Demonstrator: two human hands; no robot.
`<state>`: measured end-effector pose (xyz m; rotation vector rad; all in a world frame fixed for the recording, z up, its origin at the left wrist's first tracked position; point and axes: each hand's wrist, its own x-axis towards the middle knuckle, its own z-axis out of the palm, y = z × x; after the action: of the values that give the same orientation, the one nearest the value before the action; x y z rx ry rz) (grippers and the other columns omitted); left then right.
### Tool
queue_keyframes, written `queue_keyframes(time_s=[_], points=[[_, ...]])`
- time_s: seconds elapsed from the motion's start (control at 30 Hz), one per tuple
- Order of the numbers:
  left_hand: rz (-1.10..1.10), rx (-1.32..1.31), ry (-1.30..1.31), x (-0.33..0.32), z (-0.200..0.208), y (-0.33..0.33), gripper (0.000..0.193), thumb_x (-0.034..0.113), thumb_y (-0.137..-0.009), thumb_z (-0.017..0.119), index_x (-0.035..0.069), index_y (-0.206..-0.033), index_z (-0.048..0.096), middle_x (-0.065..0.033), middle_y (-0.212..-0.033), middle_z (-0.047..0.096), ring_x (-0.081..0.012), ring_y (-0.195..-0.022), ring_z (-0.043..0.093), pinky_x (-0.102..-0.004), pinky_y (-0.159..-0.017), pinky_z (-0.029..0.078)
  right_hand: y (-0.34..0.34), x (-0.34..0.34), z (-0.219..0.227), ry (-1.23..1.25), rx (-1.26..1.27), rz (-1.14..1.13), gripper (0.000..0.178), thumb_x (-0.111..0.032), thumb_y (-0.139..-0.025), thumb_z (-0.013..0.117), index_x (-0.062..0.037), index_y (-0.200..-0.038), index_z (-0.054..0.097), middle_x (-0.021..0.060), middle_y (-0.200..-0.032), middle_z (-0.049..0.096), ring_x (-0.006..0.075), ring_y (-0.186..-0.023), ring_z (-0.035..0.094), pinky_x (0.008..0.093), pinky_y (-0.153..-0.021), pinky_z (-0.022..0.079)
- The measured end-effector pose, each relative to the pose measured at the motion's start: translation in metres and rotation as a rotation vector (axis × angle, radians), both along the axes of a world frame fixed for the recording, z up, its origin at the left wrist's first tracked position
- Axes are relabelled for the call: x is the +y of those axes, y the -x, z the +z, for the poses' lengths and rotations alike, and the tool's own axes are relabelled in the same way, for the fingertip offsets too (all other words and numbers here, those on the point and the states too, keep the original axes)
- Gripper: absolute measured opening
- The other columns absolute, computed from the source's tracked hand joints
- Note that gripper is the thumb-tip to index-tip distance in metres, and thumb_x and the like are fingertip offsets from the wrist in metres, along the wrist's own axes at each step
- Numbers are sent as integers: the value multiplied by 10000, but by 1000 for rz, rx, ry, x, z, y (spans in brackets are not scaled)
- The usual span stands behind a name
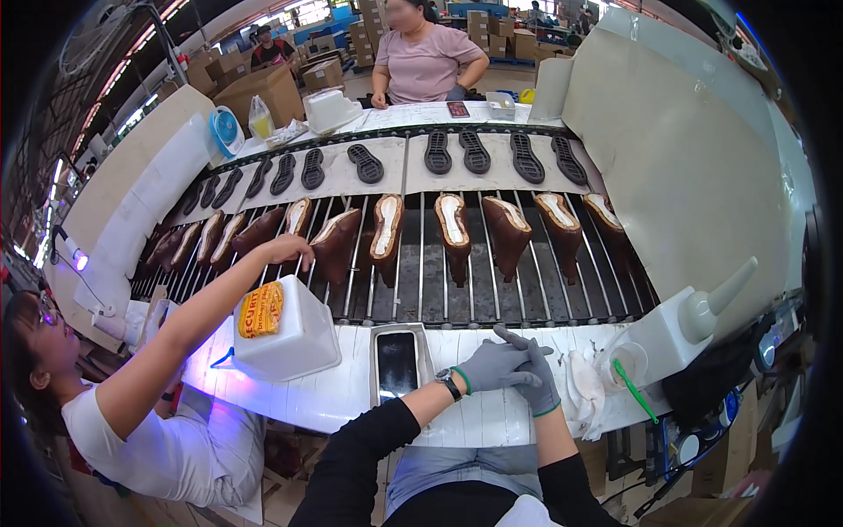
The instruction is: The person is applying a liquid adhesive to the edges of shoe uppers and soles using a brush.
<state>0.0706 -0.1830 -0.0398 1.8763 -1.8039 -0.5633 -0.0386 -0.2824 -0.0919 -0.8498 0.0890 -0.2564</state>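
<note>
My left hand [493, 364], in a grey glove with a watch at its wrist, lies across my right hand [541, 386], gloved alike. The fingers of both cross each other, stretched out and apart, with no object between them. They rest above the white table [474, 413] at its front edge. Left of them a dark phone [397, 362] lies in a shallow white box. To the right are a crumpled white cloth [583, 386] and a clear cup [625, 364] holding a green-handled brush [634, 391].
Behind the table runs a roller conveyor [413, 290] with brown shoe uppers [386, 227] and black soles [439, 152]. A white bottle [672, 329] stands right, a white container [299, 338] left. A co-worker's hand [285, 249] reaches to an upper; another person [428, 61] is opposite.
</note>
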Motion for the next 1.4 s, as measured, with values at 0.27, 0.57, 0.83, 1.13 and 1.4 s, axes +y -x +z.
queue_keyframes(time_s=[0.27, 0.57, 0.83, 1.13, 1.4], points=[[2, 44, -12, -2, 0, -1, 596, 591, -908, 497, 291, -1421, 454, -108, -1156, 658, -312, -1051, 629, -424, -855, 479, 0, -2, -3, 8, -40, 9, 673, -501, -1008, 356, 28, -1424, 387, 169, -1483, 390, 289, -1342, 412, 394, -1096, 373], [-22, 30, -9, -4, -1, -1, 806, 652, -757, 642, 328, -1452, 394, -114, -1176, 651, -305, -1028, 643, -421, -857, 488, -3, -7, -12, 50, -3, -20, 673, -496, -987, 419, 37, -1398, 416, 171, -1473, 406, 298, -1332, 427, 403, -1107, 361], [-14, -7, -71, -5, 0, -1, 822, 584, -731, 700, 339, -1451, 385, -112, -1188, 650, -305, -1022, 648, -425, -852, 489, -2, -10, -18, -41, -14, 28, 663, -481, -990, 417, 48, -1391, 418, 169, -1474, 405, 308, -1336, 422, 416, -1115, 353], [-13, -3, -76, -4, -2, -1, 817, 601, -739, 682, 335, -1452, 384, -116, -1181, 652, -306, -1011, 650, -422, -840, 487, -1, -6, -8, -9, -16, 9, 675, -493, -986, 419, 34, -1409, 408, 153, -1481, 403, 286, -1328, 432, 396, -1105, 363], [-27, -12, -76, -4, -5, -2, 815, 638, -757, 647, 323, -1459, 377, -115, -1195, 645, -303, -1029, 644, -421, -840, 469, -2, -4, -6, 21, 4, -16, 658, -483, -994, 405, 24, -1412, 410, 147, -1484, 401, 270, -1328, 431, 398, -1109, 356]])
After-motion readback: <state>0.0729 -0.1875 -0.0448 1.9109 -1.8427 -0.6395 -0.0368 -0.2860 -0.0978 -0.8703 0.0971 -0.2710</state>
